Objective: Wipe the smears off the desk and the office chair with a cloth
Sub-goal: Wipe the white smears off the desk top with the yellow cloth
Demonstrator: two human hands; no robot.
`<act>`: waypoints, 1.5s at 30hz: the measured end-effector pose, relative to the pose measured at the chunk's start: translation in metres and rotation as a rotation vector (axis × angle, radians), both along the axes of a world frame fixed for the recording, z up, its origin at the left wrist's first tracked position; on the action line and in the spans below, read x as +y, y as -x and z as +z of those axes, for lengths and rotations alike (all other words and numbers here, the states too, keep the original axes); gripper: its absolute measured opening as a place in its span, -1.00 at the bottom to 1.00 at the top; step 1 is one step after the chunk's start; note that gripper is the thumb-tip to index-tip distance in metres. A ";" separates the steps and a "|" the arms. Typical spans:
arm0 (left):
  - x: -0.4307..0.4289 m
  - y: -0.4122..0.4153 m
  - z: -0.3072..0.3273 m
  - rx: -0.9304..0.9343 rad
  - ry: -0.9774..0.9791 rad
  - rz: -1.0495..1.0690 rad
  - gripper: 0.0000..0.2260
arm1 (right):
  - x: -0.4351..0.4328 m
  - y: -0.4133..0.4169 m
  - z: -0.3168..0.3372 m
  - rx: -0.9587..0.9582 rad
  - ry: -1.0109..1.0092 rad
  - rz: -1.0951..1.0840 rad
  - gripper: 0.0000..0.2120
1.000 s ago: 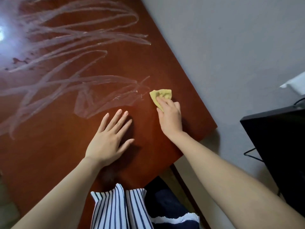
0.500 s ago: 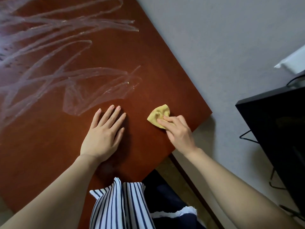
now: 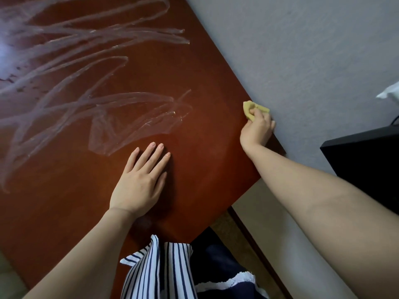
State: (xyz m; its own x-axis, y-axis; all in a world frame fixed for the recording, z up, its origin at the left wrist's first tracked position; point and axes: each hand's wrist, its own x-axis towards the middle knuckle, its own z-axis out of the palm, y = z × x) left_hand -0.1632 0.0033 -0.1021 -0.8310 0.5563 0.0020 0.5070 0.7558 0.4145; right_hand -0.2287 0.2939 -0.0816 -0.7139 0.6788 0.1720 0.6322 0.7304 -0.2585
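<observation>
Right hand (image 3: pixel 257 128) moved cloth (image 3: pixel 250 108) to desk (image 3: pixel 205 147) edge.

You are wearing a white garment (image 3: pixel 159 270) striped with thin navy lines, showing loose and folded at the table's (image 3: pixel 194 169) near edge. Beside it you are wearing dark navy fabric (image 3: pixel 218 260) edged with white lace-like trim (image 3: pixel 241 279). Your left forearm (image 3: pixel 86 244) and right forearm (image 3: pixel 313 190) are showing unsleeved.

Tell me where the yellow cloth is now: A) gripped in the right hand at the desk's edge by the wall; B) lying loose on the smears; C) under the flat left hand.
A: the right hand grips the yellow cloth at the desk edge; the left hand lies flat, apart from it.
</observation>
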 end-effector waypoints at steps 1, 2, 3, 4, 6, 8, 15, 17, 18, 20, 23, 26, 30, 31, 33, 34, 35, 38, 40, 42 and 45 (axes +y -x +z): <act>0.000 0.000 0.000 0.005 0.002 0.002 -0.53 | -0.007 0.006 -0.001 -0.014 -0.002 0.003 -0.71; -0.001 0.000 -0.001 0.008 0.005 0.004 -0.54 | -0.014 0.011 -0.002 -0.029 0.001 0.033 -0.72; -0.001 0.000 -0.001 0.011 0.008 0.003 -0.54 | -0.021 0.013 -0.003 -0.040 0.004 0.086 -0.72; -0.001 0.000 -0.002 0.014 0.010 0.001 -0.54 | -0.029 0.015 -0.002 -0.040 0.007 0.156 -0.72; 0.000 0.001 -0.002 0.016 0.004 -0.001 -0.54 | -0.045 0.010 -0.001 -0.016 0.017 0.293 -0.72; 0.000 0.001 -0.002 0.010 -0.002 -0.002 -0.55 | -0.062 -0.004 0.000 0.011 0.039 0.431 -0.74; -0.001 0.002 -0.001 -0.008 -0.024 -0.007 -0.54 | -0.092 -0.082 -0.002 0.063 0.132 0.781 -0.73; -0.001 0.002 -0.002 -0.006 -0.031 -0.004 -0.54 | -0.084 -0.101 -0.005 0.084 0.106 0.878 -0.73; -0.002 0.002 -0.002 -0.007 -0.033 -0.001 -0.54 | -0.078 -0.109 -0.006 0.093 0.080 0.923 -0.74; -0.002 0.001 -0.002 -0.011 -0.034 0.002 -0.54 | -0.062 -0.124 -0.006 0.107 0.036 0.961 -0.74; -0.001 -0.001 -0.003 -0.016 -0.027 0.003 -0.53 | -0.034 -0.137 -0.006 0.116 -0.010 0.900 -0.68; -0.001 -0.002 -0.003 -0.008 -0.007 0.005 -0.53 | -0.005 -0.137 -0.001 0.070 -0.054 0.772 -0.65; -0.001 -0.002 -0.005 -0.001 0.006 0.008 -0.53 | 0.029 -0.124 0.006 0.009 -0.037 0.485 -0.68; -0.001 -0.002 -0.005 0.000 0.007 0.008 -0.53 | 0.035 -0.119 0.006 -0.003 -0.023 0.408 -0.69; -0.001 -0.002 -0.005 0.000 0.003 0.006 -0.53 | 0.047 -0.109 0.005 -0.022 -0.004 0.282 -0.70; -0.001 -0.001 -0.005 0.002 -0.001 0.007 -0.53 | 0.052 -0.103 0.004 -0.023 0.003 0.230 -0.70; -0.001 -0.001 -0.005 0.003 -0.004 0.008 -0.53 | 0.055 -0.097 0.003 -0.019 0.015 0.178 -0.69; -0.001 -0.001 -0.004 0.002 -0.009 0.013 -0.54 | 0.055 -0.080 -0.003 0.015 0.080 0.000 -0.64; 0.000 -0.001 -0.004 0.003 -0.014 0.013 -0.54 | 0.043 -0.074 -0.005 0.051 0.103 -0.106 -0.65; 0.000 -0.001 -0.003 0.004 -0.018 0.018 -0.54 | 0.024 -0.076 -0.006 0.085 0.098 -0.105 -0.68; 0.001 -0.001 -0.003 -0.002 -0.018 0.026 -0.54 | -0.009 -0.091 -0.006 0.092 0.079 0.047 -0.71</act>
